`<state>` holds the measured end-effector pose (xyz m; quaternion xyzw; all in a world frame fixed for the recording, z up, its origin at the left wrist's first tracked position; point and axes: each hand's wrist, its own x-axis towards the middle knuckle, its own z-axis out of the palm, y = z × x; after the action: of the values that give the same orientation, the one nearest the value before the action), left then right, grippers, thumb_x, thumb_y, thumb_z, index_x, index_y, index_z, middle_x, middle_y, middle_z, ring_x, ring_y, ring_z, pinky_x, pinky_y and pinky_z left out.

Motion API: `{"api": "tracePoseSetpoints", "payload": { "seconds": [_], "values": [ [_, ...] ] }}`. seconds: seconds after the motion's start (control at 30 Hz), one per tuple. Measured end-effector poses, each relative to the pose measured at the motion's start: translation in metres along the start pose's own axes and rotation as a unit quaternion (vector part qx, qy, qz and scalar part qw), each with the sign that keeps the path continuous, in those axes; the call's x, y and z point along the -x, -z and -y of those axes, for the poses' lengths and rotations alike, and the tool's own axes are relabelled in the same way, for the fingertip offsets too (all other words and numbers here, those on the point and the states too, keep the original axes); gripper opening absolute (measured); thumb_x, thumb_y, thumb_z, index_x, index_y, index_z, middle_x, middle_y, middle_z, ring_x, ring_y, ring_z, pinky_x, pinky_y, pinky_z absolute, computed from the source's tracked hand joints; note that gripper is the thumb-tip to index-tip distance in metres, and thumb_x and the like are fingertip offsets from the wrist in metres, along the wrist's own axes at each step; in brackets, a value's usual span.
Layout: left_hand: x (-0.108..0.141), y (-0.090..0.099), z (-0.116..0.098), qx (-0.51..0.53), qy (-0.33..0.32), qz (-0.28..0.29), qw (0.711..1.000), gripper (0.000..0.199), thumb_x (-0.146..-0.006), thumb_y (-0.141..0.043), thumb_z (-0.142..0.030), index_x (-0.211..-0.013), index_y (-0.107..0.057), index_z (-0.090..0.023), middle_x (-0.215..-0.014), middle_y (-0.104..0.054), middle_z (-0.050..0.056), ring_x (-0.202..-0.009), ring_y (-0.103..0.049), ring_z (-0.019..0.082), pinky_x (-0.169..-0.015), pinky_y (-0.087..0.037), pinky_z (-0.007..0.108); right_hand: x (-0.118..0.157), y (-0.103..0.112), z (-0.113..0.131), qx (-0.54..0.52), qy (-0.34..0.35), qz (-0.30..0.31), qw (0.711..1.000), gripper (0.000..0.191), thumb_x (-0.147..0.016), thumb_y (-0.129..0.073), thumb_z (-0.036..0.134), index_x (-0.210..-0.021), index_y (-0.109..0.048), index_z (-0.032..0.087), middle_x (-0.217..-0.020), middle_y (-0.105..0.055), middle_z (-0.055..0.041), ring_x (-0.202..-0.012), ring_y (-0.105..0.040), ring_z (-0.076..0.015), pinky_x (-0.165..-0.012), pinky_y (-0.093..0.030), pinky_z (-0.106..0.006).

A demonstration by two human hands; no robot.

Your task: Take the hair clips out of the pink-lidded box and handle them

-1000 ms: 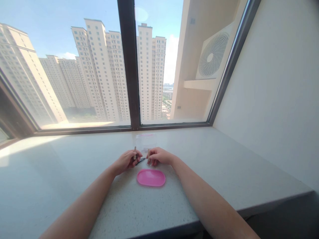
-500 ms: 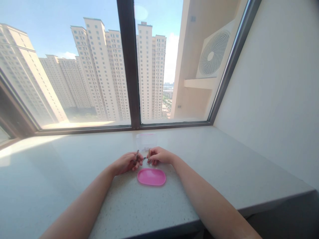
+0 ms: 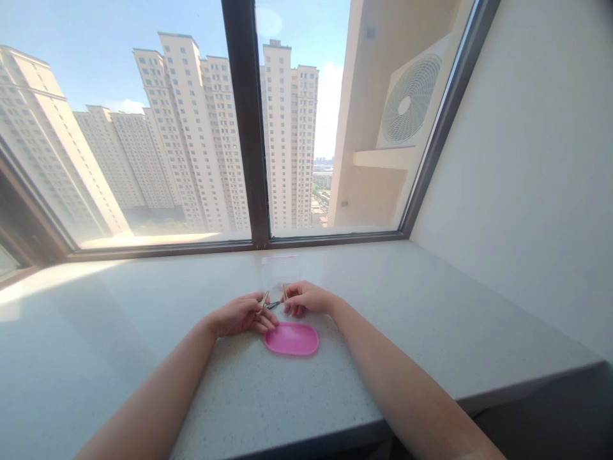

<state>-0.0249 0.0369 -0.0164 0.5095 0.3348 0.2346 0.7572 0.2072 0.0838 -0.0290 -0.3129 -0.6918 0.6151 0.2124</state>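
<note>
Left grip: the left hand (image 3: 246,315) pinches a small metal tool (image 3: 263,303), its lower fingers at the pink tray's far left rim.
Right grip: the right hand (image 3: 302,299) is closed on a slim tan piece (image 3: 285,293), beyond the pink tray.
Dark tip (image 3: 272,305): between the hands, just beyond the pink tray (image 3: 292,339).
Clear bag (image 3: 280,268): farther beyond the pink tray, toward the window (image 3: 258,128).
Surface (image 3: 268,396): pale, speckled, under the pink tray.
</note>
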Motion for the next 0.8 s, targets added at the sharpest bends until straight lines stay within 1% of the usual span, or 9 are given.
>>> {"api": "tracePoseSetpoints", "payload": {
  "seconds": [0.1, 0.2, 0.3, 0.4, 0.5, 0.6, 0.7, 0.8],
  "values": [
    [0.0011, 0.0004, -0.0006, 0.008, 0.002, -0.001, 1.000, 0.022, -0.081, -0.053, -0.018, -0.101, -0.045, -0.015, -0.099, -0.070, 0.019, -0.089, -0.069, 0.022, -0.079, -0.049, 0.031, 0.0004, 0.0003, 0.0003, 0.000, -0.001, 0.001, 1.000, 0.021, -0.073, -0.066, 0.024, -0.089, -0.062, 0.012, -0.072, -0.067, -0.0048, -0.056, -0.061, -0.0109, -0.052, -0.048, -0.021],
    [0.0016, 0.0012, -0.0007, 0.013, 0.002, -0.005, 1.000, 0.018, -0.082, -0.055, -0.020, -0.097, -0.047, -0.015, -0.100, -0.070, 0.020, -0.092, -0.069, 0.024, -0.081, -0.049, 0.033, 0.0003, 0.0009, -0.0005, 0.001, -0.004, 0.002, 1.000, 0.022, -0.072, -0.067, 0.025, -0.089, -0.062, 0.012, -0.072, -0.068, -0.0049, -0.057, -0.061, -0.0107, -0.052, -0.048, -0.021],
    [0.0013, 0.0023, -0.0004, 0.014, 0.000, -0.003, 1.000, 0.019, -0.084, -0.058, -0.026, -0.096, -0.051, -0.013, -0.101, -0.069, 0.020, -0.090, -0.069, 0.024, -0.080, -0.049, 0.033, -0.0003, 0.0018, -0.0021, 0.002, -0.003, 0.001, 1.000, 0.022, -0.073, -0.067, 0.026, -0.090, -0.062, 0.012, -0.073, -0.068, -0.0048, -0.057, -0.061, -0.0107, -0.053, -0.048, -0.021],
    [0.0005, 0.0039, 0.0005, 0.006, -0.013, 0.003, 1.000, 0.023, -0.084, -0.061, -0.032, -0.093, -0.057, -0.012, -0.102, -0.068, 0.018, -0.082, -0.068, 0.020, -0.075, -0.050, 0.030, -0.0009, 0.0027, -0.0034, 0.000, -0.004, 0.005, 1.000, 0.022, -0.073, -0.067, 0.025, -0.090, -0.062, 0.012, -0.073, -0.068, -0.0047, -0.057, -0.061, -0.0110, -0.053, -0.048, -0.021],
    [-0.0002, 0.0054, 0.0019, -0.005, -0.031, 0.008, 0.999, 0.023, -0.080, -0.067, -0.031, -0.088, -0.063, -0.011, -0.090, -0.067, 0.011, -0.075, -0.063, 0.015, -0.071, -0.049, 0.026, -0.0009, 0.0029, -0.0036, -0.004, -0.004, 0.004, 1.000, 0.021, -0.074, -0.067, 0.024, -0.090, -0.062, 0.012, -0.072, -0.068, -0.0049, -0.056, -0.061, -0.0109, -0.052, -0.048, -0.021],
    [0.0000, 0.0062, 0.0022, -0.020, -0.043, 0.012, 0.999, 0.020, -0.074, -0.074, -0.027, -0.083, -0.066, -0.011, -0.079, -0.064, 0.006, -0.069, -0.059, 0.012, -0.067, -0.046, 0.023, -0.0005, 0.0025, -0.0032, -0.005, -0.004, 0.000, 1.000, 0.020, -0.074, -0.066, 0.024, -0.089, -0.062, 0.012, -0.072, -0.067, -0.0049, -0.056, -0.061, -0.0106, -0.052, -0.048, -0.020],
    [0.0008, 0.0069, 0.0013, -0.046, -0.046, 0.024, 0.998, 0.021, -0.069, -0.077, -0.028, -0.076, -0.068, -0.011, -0.075, -0.064, 0.005, -0.064, -0.058, 0.011, -0.064, -0.044, 0.023, -0.0004, 0.0024, -0.0030, -0.003, -0.007, -0.002, 1.000, 0.020, -0.073, -0.066, 0.023, -0.089, -0.061, 0.012, -0.071, -0.067, -0.0046, -0.056, -0.061, -0.0105, -0.052, -0.048, -0.020],
    [0.0017, 0.0092, 0.0007, -0.083, -0.031, 0.050, 0.995, 0.022, -0.067, -0.078, -0.028, -0.074, -0.068, -0.010, -0.072, -0.069, 0.008, -0.066, -0.063, 0.016, -0.064, -0.045, 0.025, -0.0004, 0.0029, -0.0033, -0.002, -0.003, 0.000, 1.000, 0.019, -0.073, -0.066, 0.023, -0.088, -0.061, 0.012, -0.071, -0.067, -0.0044, -0.056, -0.061, -0.0108, -0.052, -0.048, -0.020]
  ]
}}
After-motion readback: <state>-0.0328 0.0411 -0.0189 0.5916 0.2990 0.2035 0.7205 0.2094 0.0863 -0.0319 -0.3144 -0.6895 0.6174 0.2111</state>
